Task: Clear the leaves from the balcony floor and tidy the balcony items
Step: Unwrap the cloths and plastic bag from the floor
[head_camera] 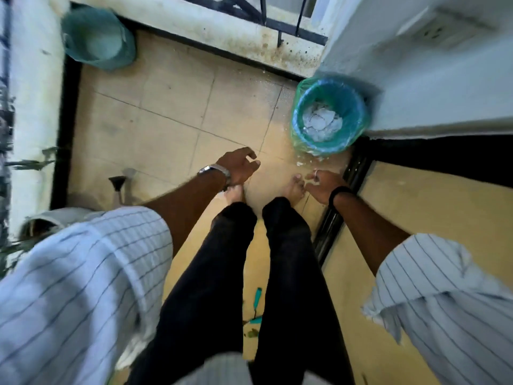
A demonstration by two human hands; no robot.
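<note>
A few small green leaves (251,333) are lying on the smooth tan tile floor (166,107) near the bottom middle, behind the person's legs. The left hand (240,165) is hanging with loose, curled fingers, holding nothing, while the right hand (322,184) is pinching a small white scrap (315,182). A round blue bin (330,115) with a shiny green bag is sitting at the upper right.

You look down on a tiled floor (172,107) of pale beige squares with a dark border along the left edge. Ahead runs a stained white ledge (236,29) carrying a black railing (277,23). On your right stands a white wall (430,79) bearing a switch plate (447,30), and below it lies a dark door track (341,207).
</note>
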